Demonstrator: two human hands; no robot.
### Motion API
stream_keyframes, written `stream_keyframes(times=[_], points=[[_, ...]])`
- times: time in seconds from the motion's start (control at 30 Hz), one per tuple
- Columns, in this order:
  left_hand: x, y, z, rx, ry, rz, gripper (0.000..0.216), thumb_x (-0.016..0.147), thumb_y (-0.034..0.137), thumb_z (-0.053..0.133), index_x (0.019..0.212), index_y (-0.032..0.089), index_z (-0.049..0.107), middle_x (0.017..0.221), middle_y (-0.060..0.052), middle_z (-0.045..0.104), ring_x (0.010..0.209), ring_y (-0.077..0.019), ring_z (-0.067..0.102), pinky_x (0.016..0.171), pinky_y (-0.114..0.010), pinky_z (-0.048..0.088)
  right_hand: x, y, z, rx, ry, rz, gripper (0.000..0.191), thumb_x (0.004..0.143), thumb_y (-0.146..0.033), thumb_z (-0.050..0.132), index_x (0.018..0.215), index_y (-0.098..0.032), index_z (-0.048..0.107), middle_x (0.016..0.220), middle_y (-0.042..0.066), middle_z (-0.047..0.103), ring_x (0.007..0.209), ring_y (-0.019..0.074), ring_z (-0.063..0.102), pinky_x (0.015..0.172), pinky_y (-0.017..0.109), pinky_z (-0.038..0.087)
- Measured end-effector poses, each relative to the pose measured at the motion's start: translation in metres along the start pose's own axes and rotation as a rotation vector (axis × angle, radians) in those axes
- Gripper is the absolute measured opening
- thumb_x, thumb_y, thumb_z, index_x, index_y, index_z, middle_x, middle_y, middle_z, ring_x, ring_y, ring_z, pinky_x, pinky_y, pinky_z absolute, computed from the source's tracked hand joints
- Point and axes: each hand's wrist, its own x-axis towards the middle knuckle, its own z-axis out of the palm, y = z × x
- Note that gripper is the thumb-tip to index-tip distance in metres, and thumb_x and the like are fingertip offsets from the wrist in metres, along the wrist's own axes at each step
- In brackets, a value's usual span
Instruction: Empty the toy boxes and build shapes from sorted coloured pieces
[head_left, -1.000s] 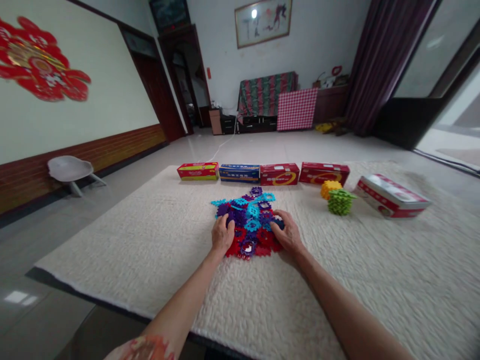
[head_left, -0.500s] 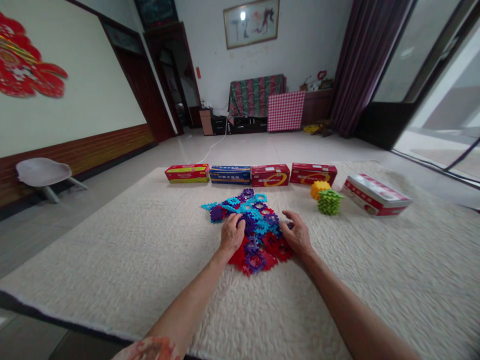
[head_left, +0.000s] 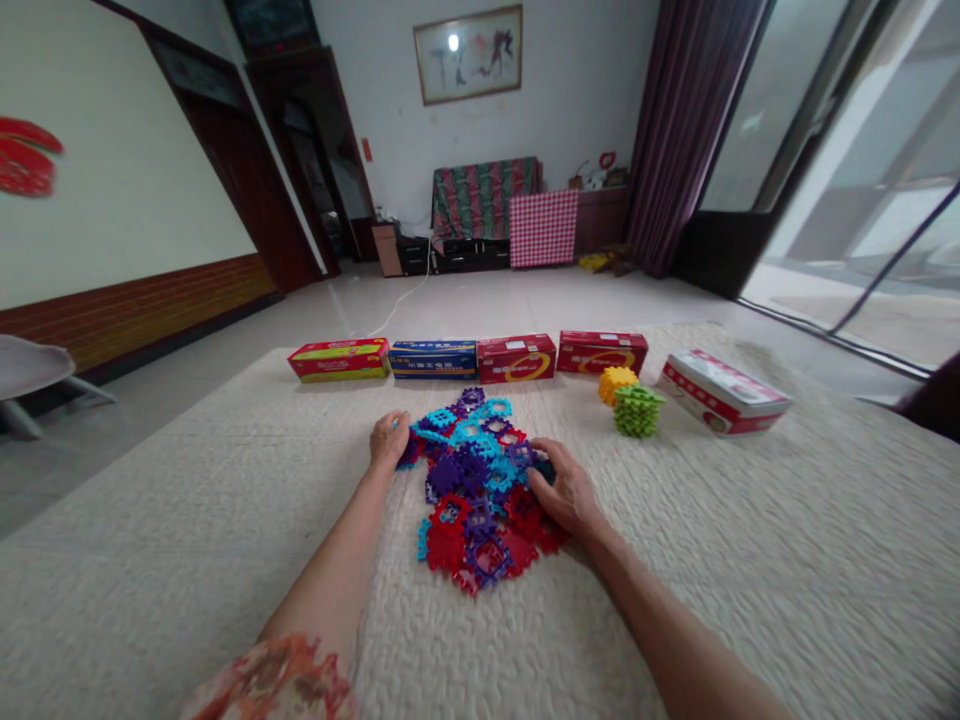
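A loose heap of toothed plastic interlocking pieces (head_left: 491, 465) in purple, light blue and red lies on the quilted cover in front of me. My left hand (head_left: 388, 440) is at the heap's far left edge, its fingers curled over purple and light blue pieces there; the fingertips are partly hidden. On the heap's right side rests my right hand (head_left: 568, 490), thumb and fingers apart and curved, with a dark piece showing between them. Further right stand a green block (head_left: 637, 412) built of such pieces and a yellow one (head_left: 618, 385) behind it.
Along the far edge stand a red-and-yellow box (head_left: 341, 361), a blue box (head_left: 433, 361) and two red boxes (head_left: 516, 359). A white-and-red box (head_left: 726, 392) lies to the right. The pale quilted cover (head_left: 225, 520) spreads under everything. A white chair (head_left: 34, 370) is at left.
My left hand has moved left and away from the heap's middle to its left edge, uncovering purple and red pieces. The right hand stays at the right side. The view has turned slightly right.
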Motion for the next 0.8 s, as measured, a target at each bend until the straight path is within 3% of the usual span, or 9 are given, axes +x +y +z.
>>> stream_keyframes(times=[0.27, 0.47, 0.63, 0.8], points=[[0.020, 0.009, 0.030, -0.129, -0.133, 0.073, 0.034, 0.080, 0.039, 0.059, 0.104, 0.019, 0.073, 0.116, -0.008, 0.072, 0.112, -0.0243, 0.064, 0.099, -0.032, 0.046, 0.000, -0.004, 0.001, 0.031, -0.041, -0.009, 0.035, 0.078, -0.025, 0.054, 0.112, -0.022, 0.061, 0.116, 0.009, 0.065, 0.107, 0.0238, 0.062, 0.097, 0.039, 0.049], [0.022, 0.011, 0.042, -0.323, -0.128, 0.040, 0.042, 0.073, 0.035, 0.063, 0.109, 0.015, 0.071, 0.105, -0.008, 0.074, 0.098, -0.0213, 0.068, 0.089, -0.031, 0.051, 0.005, -0.006, -0.004, 0.076, -0.028, 0.045, 0.033, 0.078, -0.025, 0.055, 0.110, -0.022, 0.063, 0.110, 0.008, 0.068, 0.102, 0.0233, 0.064, 0.093, 0.039, 0.050], [0.017, 0.023, 0.042, -0.571, -0.161, 0.002, 0.048, 0.066, 0.036, 0.068, 0.107, 0.012, 0.069, 0.102, -0.008, 0.073, 0.082, -0.0150, 0.067, 0.073, -0.025, 0.052, 0.007, -0.001, -0.003, 0.150, -0.012, 0.101, 0.034, 0.079, -0.028, 0.055, 0.111, -0.022, 0.064, 0.108, 0.007, 0.070, 0.099, 0.0237, 0.065, 0.090, 0.040, 0.051], [0.009, 0.040, 0.033, -0.596, -0.295, 0.056, 0.050, 0.060, 0.039, 0.073, 0.102, 0.012, 0.071, 0.102, -0.009, 0.073, 0.081, -0.0158, 0.067, 0.070, -0.026, 0.052, 0.006, 0.001, -0.002, 0.172, -0.016, 0.127, 0.034, 0.079, -0.029, 0.056, 0.110, -0.022, 0.065, 0.109, 0.007, 0.070, 0.097, 0.0236, 0.066, 0.089, 0.040, 0.051]])
